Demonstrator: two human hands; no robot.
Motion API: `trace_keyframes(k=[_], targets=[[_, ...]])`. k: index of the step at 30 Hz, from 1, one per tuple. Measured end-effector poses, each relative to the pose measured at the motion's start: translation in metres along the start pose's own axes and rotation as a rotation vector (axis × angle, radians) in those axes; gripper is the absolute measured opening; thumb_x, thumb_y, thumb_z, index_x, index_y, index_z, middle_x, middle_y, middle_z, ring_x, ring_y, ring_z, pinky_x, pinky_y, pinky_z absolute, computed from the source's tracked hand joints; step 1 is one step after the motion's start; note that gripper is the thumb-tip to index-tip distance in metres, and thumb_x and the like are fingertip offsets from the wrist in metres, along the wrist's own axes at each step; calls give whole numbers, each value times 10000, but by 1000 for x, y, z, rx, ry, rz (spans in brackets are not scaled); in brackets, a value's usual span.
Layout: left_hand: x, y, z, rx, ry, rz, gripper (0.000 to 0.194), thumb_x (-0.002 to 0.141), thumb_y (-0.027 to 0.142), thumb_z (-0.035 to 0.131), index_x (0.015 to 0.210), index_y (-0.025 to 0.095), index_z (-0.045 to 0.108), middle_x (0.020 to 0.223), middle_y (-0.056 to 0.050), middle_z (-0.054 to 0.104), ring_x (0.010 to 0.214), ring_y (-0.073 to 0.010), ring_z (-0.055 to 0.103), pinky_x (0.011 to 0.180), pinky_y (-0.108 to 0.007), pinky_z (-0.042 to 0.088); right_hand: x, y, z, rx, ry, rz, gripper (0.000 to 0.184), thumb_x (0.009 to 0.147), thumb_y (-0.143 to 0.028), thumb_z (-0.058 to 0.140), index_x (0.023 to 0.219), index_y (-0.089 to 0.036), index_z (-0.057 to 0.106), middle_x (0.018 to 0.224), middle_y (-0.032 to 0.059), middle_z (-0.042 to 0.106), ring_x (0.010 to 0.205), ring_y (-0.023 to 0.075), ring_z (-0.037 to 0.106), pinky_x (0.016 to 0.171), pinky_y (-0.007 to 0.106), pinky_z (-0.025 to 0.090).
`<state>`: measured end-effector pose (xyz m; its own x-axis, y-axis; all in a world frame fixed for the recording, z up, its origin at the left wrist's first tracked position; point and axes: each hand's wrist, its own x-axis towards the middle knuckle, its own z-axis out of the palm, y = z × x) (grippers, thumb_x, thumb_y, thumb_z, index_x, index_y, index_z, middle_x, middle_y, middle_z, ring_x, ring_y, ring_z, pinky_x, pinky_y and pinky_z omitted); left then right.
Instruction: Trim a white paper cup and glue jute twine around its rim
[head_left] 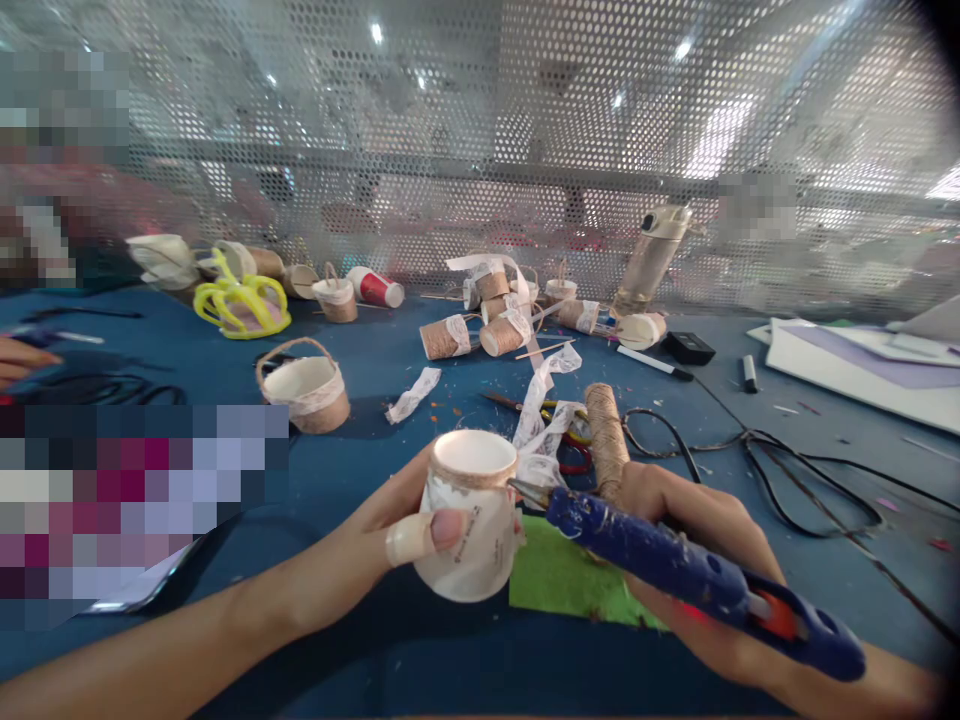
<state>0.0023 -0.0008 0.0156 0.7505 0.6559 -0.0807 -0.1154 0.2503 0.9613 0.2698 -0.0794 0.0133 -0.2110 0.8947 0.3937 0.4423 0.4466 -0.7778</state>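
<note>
My left hand (390, 535) is wrapped round a white paper cup (471, 530) with a band of jute twine at its rim, thumb across the front with a plaster on it. My right hand (690, 530) grips a blue hot glue gun (690, 570) with an orange trigger. The gun's nozzle touches the cup's twine band at the right side. A spool of jute twine (606, 440) stands just behind my right hand. White lace ribbon (544, 420) lies behind the cup. A green felt piece (570, 580) lies under the gun.
A finished cup basket with handle (306, 388) stands to the left. Several wrapped cups (480, 325) lie at the back near a perforated metal screen. Black cables (787, 460) run across the right. A yellow plastic basket (241, 300) and another person's hand (19, 358) are at the left.
</note>
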Motion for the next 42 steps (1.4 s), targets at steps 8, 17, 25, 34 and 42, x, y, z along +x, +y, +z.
trace_keyframes(k=[8, 17, 25, 34, 42], targets=[[1, -3, 0, 124, 66, 63, 463, 867, 463, 695, 1275, 283, 570, 1231, -49, 636, 1151, -277, 557, 944, -351, 467, 1, -4, -4, -147, -37, -66, 210, 805, -192, 605, 772, -261, 409, 650, -35, 474, 533, 130, 428, 491, 285, 329], [1, -6, -2, 101, 53, 74, 457, 863, 419, 719, 1281, 326, 560, 1222, -5, 643, 1124, -213, 581, 947, -278, 484, -2, 3, 2, -209, 66, -73, 262, 821, -163, 600, 746, -256, 367, 648, -33, 476, 554, 133, 429, 502, 269, 330], [0, -8, -8, 125, 47, 101, 465, 848, 436, 722, 1267, 288, 585, 1192, -25, 673, 1095, -236, 617, 884, -257, 511, -3, 2, 1, -212, 84, -78, 300, 740, -167, 636, 735, -259, 351, 607, -50, 453, 505, 123, 397, 467, 265, 305], [3, -5, -5, 163, 37, 70, 474, 832, 475, 727, 1227, 255, 585, 1143, -40, 671, 1037, -219, 619, 880, -281, 506, 0, 3, 0, -223, 46, -88, 287, 771, -166, 626, 751, -261, 356, 631, -44, 459, 516, 124, 409, 478, 269, 318], [2, -2, -2, 124, 17, 49, 539, 822, 458, 739, 1265, 252, 508, 1091, -37, 628, 961, -203, 627, 804, -274, 500, -4, 2, 2, -235, 56, -69, 277, 845, -145, 598, 739, -253, 365, 635, -42, 458, 539, 120, 403, 504, 264, 313]])
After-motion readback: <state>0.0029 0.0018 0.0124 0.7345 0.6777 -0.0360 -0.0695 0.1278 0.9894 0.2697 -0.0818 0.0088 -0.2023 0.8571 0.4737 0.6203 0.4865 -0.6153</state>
